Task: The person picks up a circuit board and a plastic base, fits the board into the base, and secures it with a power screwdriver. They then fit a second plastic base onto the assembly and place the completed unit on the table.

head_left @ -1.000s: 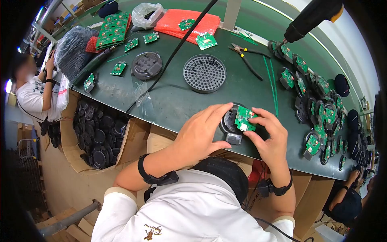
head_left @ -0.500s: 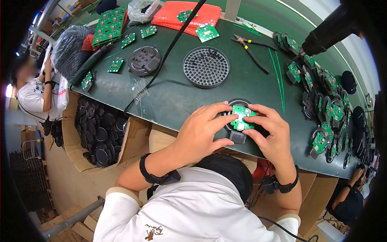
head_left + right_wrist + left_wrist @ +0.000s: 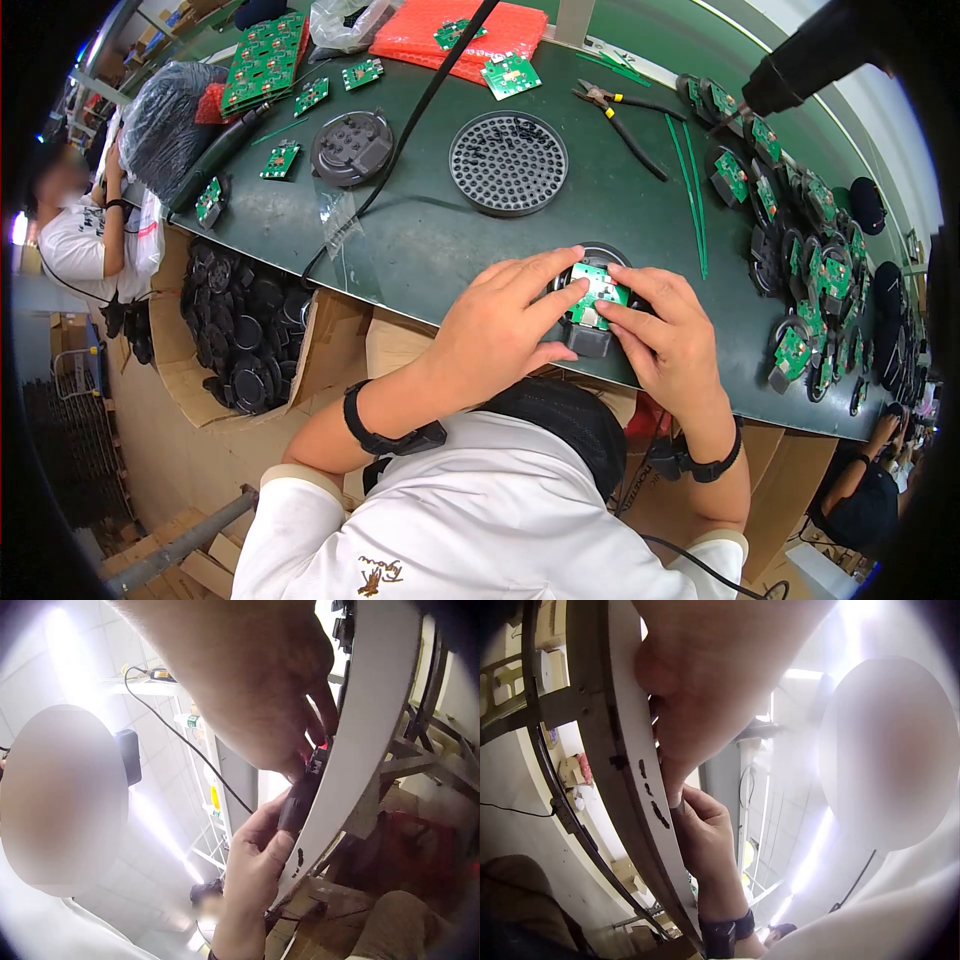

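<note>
A green circuit board [image 3: 598, 285] lies over a black round housing [image 3: 600, 250] at the table's near edge. A dark block [image 3: 588, 342] sticks out of the housing on the side toward the body. From the left, my left hand [image 3: 500, 312] grips the housing, with the thumb by the block and a fingertip at the board's left edge. On the other side, my right hand [image 3: 668, 335] holds the board with bent fingers, one fingertip on its face. In the right wrist view, the left thumb and fingers clasp the dark housing [image 3: 298, 802]. The board's underside is hidden.
Ahead stands a round perforated tray [image 3: 508, 165] with small black parts. Cutting pliers [image 3: 625, 125] lie to its right, another housing [image 3: 352, 148] to its left. Many housings with boards [image 3: 820, 250] crowd the right. A black cable [image 3: 420, 110] crosses the table. A carton [image 3: 325, 345] sits below.
The board has gone from tilted over the housing's right part to lying flatter and farther left on it. My right fingers have moved left with it; my left fingertip now meets its edge.
</note>
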Available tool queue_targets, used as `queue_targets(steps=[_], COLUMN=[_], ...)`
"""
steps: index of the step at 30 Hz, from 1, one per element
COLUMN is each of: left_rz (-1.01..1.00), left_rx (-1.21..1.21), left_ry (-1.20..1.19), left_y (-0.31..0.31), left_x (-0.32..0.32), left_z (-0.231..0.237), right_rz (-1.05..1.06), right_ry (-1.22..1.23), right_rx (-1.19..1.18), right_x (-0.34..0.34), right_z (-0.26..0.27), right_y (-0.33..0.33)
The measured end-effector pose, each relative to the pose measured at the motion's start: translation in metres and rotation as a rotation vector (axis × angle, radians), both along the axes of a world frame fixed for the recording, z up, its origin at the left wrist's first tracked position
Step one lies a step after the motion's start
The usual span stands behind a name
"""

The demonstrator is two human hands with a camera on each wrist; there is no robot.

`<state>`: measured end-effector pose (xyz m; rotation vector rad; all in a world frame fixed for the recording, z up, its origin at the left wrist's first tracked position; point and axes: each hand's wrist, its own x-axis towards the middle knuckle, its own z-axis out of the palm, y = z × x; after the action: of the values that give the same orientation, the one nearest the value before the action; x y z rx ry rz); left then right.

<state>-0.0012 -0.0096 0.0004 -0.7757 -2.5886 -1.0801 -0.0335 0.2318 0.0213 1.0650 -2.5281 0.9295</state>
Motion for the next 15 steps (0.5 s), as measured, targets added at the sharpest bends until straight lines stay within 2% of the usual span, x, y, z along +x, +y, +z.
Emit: queue_targets(steps=[3, 6, 8, 12, 15], left_rz=[-0.01, -0.013, -0.042, 0.032, 0.075], left_rx=[-0.053, 0.093, 0.332, 0.405, 0.43], left_ry=[0.072, 0.103, -0.078, -0.136, -0.039], left_y=[0.002, 0.007, 0.011, 0.017, 0.017], left_x=[-0.003, -0.008, -0.012, -0.004, -0.002], left_z=[-0.002, 0.002, 0.009, 0.025, 0.026], right_rz=[0.039, 0.055, -0.045, -0.074, -0.088], right_ry=[-0.067, -0.055, -0.076, -0.158, -0.212], right_rx=[-0.012, -0.09, -0.169, -0.302, -0.428], right_x=[0.0, -0.002, -0.001, 0.007, 0.017], right_z=[0.01, 0.006, 0.002, 0.012, 0.018], right_y=[0.0, 0.003, 0.0, -0.005, -0.011])
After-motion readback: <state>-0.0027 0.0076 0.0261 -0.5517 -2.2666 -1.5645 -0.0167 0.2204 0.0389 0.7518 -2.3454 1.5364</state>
